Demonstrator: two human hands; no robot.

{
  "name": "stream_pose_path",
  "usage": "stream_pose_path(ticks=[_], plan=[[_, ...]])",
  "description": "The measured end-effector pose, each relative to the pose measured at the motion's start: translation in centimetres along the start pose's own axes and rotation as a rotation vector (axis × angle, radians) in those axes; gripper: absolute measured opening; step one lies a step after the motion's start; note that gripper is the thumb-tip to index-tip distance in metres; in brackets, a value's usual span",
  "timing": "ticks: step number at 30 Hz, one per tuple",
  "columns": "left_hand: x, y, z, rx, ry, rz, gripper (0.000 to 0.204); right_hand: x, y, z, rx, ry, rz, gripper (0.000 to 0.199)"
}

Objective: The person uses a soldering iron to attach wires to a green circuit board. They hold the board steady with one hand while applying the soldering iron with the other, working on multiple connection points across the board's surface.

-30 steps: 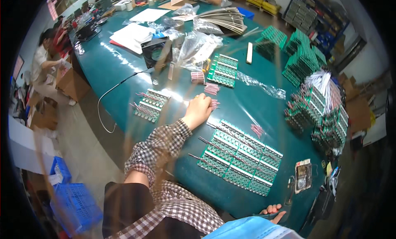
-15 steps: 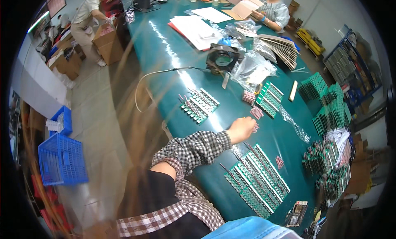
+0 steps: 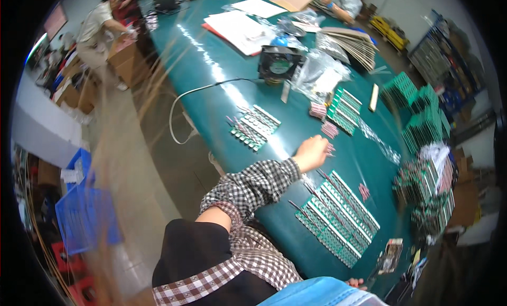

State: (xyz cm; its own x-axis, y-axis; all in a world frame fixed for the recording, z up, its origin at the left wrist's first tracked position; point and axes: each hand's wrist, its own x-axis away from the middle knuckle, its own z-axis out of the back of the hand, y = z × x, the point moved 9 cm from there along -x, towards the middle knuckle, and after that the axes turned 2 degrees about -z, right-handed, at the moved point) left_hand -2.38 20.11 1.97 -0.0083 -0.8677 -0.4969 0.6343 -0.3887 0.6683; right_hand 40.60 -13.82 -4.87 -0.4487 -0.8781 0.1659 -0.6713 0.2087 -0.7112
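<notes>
My left hand [image 3: 311,153] reaches over the green table, its fingers curled closed at a small bunch of short pink wires [image 3: 330,149]; its fingertips are partly hidden. Just beyond lies another bunch of pink wires [image 3: 330,129], with a tied bundle [image 3: 317,110] further back. Only a few fingertips of my right hand [image 3: 357,283] show at the bottom, beside the blue fabric. Between my hands lies a block of green circuit board panels [image 3: 338,219] with dark wires across them. A smaller wired board group [image 3: 255,127] sits left of my left hand.
Green panels [image 3: 344,110] lie beyond the wires, near plastic bags [image 3: 322,76] and a black fan [image 3: 278,63]. Stacked boards [image 3: 422,121] line the right edge. A white cable [image 3: 177,108] loops off the left edge. Another person's arm [image 3: 338,10] is at the far end.
The view has shifted, so the table appears slightly higher. My left hand stays at the same wires. Fingertips of my right hand have come into view at the bottom.
</notes>
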Motion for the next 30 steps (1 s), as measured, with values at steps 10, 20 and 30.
stream_pose_path(ticks=[10, 20, 30], plan=[[-1.6, 0.3, 0.7, 0.082, 0.023, 0.004, 0.008, -0.5, 0.2, -3.6, -0.092, -0.026, 0.036, 0.032], [0.9, 4.0, -1.6, 1.003, -0.384, 0.378, 0.016, 0.7, -0.9, -4.1, -0.047, 0.026, 0.08, 0.036], [8.0, 8.4, -2.1, 1.089, -0.758, 0.62, 0.019, 0.8, -0.4, -5.3, -0.083, -0.014, 0.062, 0.035]])
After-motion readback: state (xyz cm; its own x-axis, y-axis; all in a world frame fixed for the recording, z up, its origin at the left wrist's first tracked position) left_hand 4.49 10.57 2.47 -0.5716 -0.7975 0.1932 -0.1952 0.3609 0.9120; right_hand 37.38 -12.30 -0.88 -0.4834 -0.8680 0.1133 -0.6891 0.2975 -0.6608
